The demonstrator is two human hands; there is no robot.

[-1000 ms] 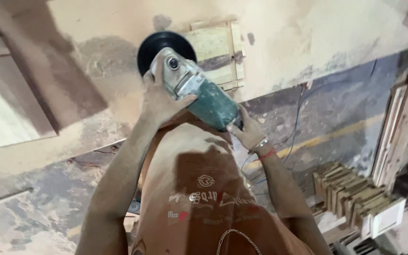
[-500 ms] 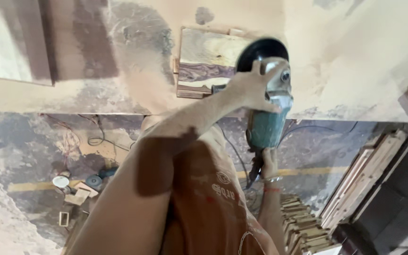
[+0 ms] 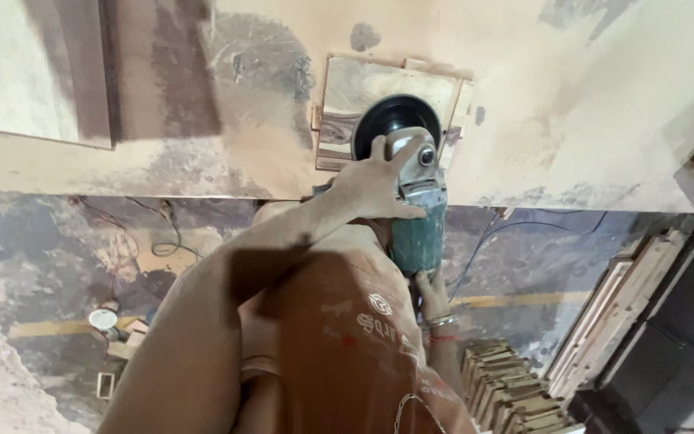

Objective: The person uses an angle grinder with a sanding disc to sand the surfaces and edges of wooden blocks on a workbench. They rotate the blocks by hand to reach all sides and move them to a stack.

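Observation:
A green angle grinder (image 3: 417, 219) with a black round disc (image 3: 395, 122) rests on a small square wooden panel (image 3: 371, 88) that lies on a dusty workbench (image 3: 588, 104). My left hand (image 3: 375, 186) grips the grinder's grey head from the left side. My right hand (image 3: 431, 293), with a bracelet at the wrist, holds the rear of the green body below the bench edge. The disc covers the lower middle of the panel.
A larger wooden board (image 3: 38, 68) lies at the bench's left. Stacked small wood pieces (image 3: 508, 386) and leaning wooden slats (image 3: 620, 305) stand at the lower right. Cables (image 3: 158, 237) and small scraps (image 3: 118, 341) lie on the dusty floor at left.
The grinder disc has moved left and down across the small wooden panel, from its right edge to its lower middle. Both hands have kept their hold on the tool.

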